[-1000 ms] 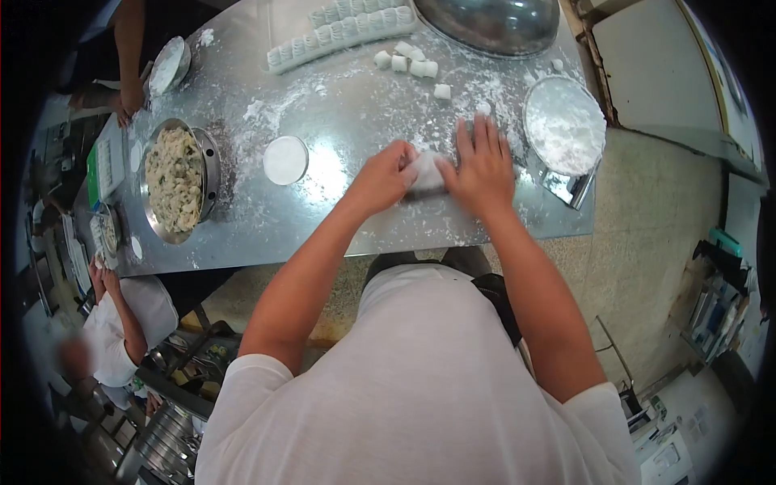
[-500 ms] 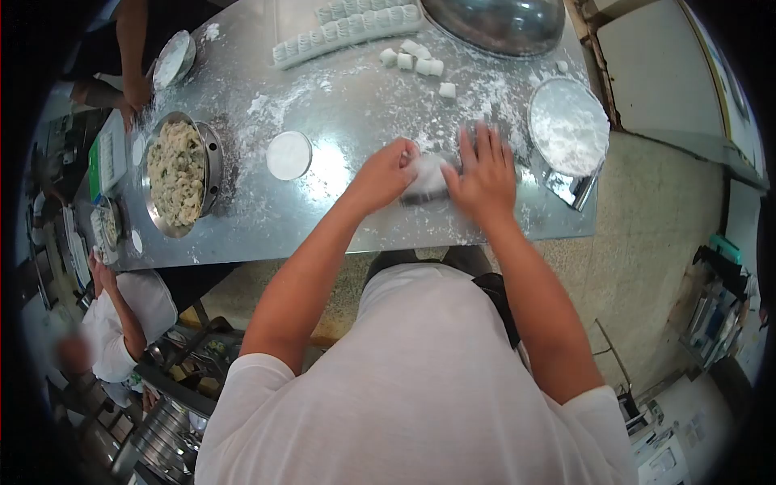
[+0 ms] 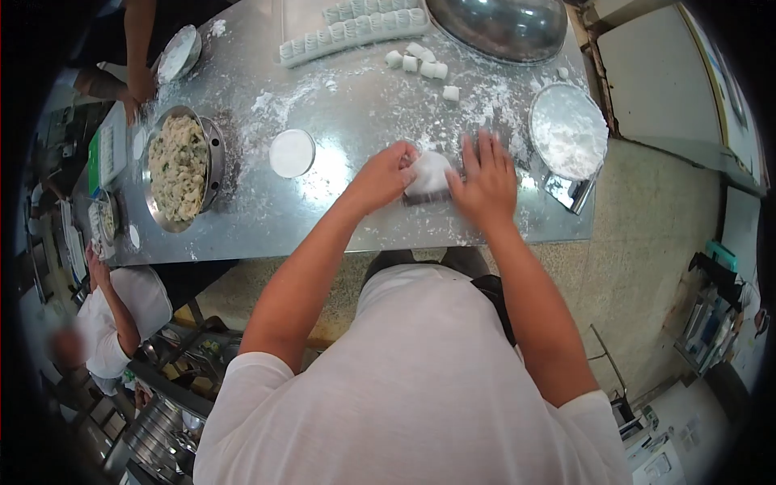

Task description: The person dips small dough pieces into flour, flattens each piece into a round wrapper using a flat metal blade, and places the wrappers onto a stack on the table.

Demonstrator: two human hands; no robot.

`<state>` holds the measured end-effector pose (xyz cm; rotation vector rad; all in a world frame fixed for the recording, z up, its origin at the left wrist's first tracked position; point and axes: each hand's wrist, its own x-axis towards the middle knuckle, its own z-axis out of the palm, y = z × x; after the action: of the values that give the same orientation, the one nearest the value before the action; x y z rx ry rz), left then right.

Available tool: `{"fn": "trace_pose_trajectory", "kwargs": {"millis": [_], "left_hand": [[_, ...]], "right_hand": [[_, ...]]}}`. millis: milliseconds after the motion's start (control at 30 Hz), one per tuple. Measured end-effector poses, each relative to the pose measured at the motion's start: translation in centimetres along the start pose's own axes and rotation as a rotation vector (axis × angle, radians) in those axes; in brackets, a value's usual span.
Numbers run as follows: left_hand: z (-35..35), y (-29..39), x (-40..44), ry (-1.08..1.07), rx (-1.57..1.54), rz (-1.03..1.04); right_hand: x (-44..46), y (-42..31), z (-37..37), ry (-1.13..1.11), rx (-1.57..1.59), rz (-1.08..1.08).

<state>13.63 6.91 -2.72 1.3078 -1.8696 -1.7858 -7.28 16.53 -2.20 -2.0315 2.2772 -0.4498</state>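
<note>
A thin white dough round (image 3: 428,173) lies on the floured metal table between my hands. My left hand (image 3: 383,179) is closed, with thumb and forefinger pinching the dough's left edge. Beside the dough's right edge, my right hand (image 3: 488,184) lies flat with its fingers stretched out and spread. Whatever is under the right palm is hidden. A dark strip shows along the dough's near edge; I cannot tell if it is shadow. To the left sits a white round stack of dough wrappers (image 3: 292,153). Several small dough pieces (image 3: 427,65) lie beyond my hands.
Flour (image 3: 568,129) fills a bowl at the right, by a metal scraper (image 3: 575,192). A large metal bowl (image 3: 501,28) and a tray of shaped dough (image 3: 356,36) stand at the back. Filling (image 3: 178,166) heaps a bowl at left. Co-workers' hands (image 3: 139,87) are at the far left.
The dough between my hands was blurred by motion and now looks sharper, with more of it showing. Both hands stay in nearly the same place. The whole view has shifted slightly.
</note>
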Motion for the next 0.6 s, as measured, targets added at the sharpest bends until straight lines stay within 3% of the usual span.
{"fn": "trace_pose_trajectory", "kwargs": {"millis": [33,100,133,200,333,400,533,600], "left_hand": [[-0.2,3.7,-0.7,0.067,0.144,-0.014],[0.5,4.1,-0.2,0.125,0.228,0.078],[0.6,4.4,0.0,0.182,0.304,0.166],[0.6,4.6,-0.2,0.174,0.422,0.140],[-2.0,3.1,-2.9,0.130,0.220,0.089],[-4.9,1.4,-4.5,0.144,-0.225,0.078],[-13.5,-1.7,-6.8,0.522,-0.493,-0.100],[-16.6,-4.7,-7.1,0.643,-0.355,-0.161]], "right_hand": [[2.4,0.0,0.5,0.004,0.002,0.003],[6.1,-0.2,1.2,0.143,-0.041,0.013],[5.9,-0.4,1.0,0.154,-0.040,0.001],[3.6,-0.4,0.4,0.092,-0.015,-0.014],[-5.1,0.6,-0.1,-0.044,0.047,-0.062],[-6.5,1.0,-0.4,-0.041,0.040,-0.076],[-5.8,1.0,-0.5,-0.031,0.006,-0.065],[-5.2,0.9,-0.3,-0.032,0.001,-0.065]]}}
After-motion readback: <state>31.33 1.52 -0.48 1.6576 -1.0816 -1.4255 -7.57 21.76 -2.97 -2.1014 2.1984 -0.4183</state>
